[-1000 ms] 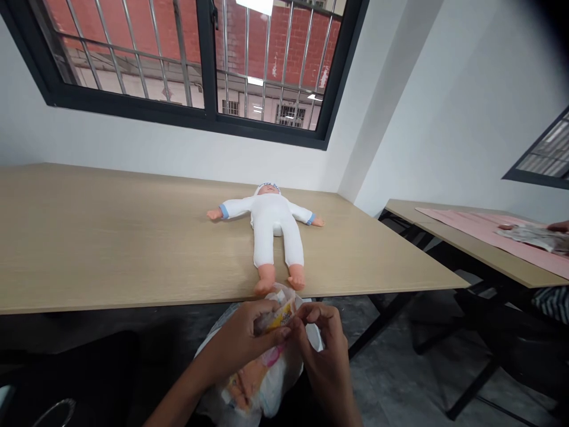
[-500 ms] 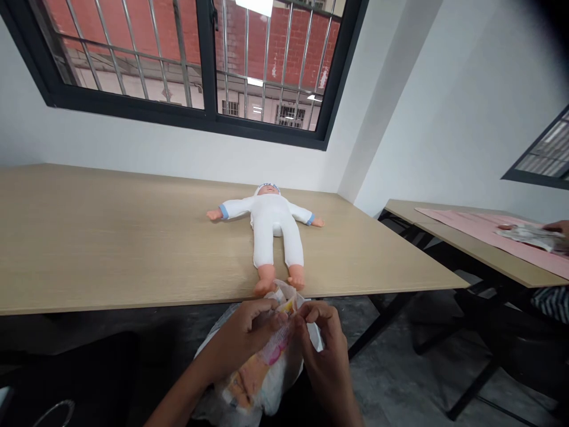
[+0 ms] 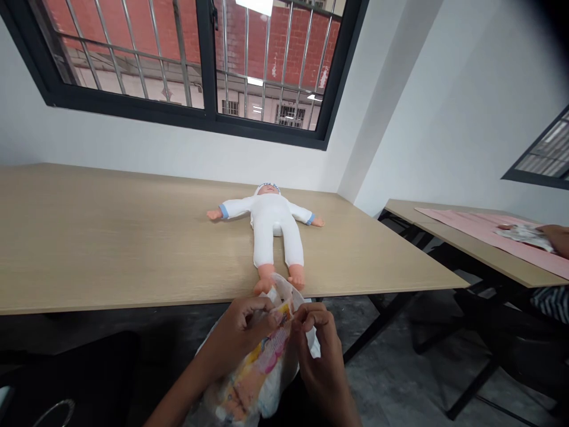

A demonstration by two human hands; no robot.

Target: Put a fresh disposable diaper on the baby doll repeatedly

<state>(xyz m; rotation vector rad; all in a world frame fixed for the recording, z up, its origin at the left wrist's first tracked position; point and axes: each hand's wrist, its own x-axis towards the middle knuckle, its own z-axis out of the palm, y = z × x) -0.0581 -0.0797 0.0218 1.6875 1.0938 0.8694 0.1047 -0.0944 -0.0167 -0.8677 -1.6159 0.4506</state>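
Observation:
A crinkled, see-through white plastic bag with orange, yellow and pink print hangs below the table's front edge. My left hand is closed on the left side of its upper rim, thumb against the print. On the rim's right side, the fingertips of my right hand pinch the plastic. What the bag holds cannot be made out. Just beyond it a baby doll in a white suit with blue cuffs lies on its back, arms spread. The raised plastic partly covers its feet.
The doll lies on a wooden table against a wall under a barred window. To the right, another table bears a pink cloth, with another person's hand on white fabric. A black chair or bag is at lower left.
Both hands have shifted slightly left with the bag, and its upper edge stands a little higher before the doll's feet. At the other table, the other person's hand has moved further into view.

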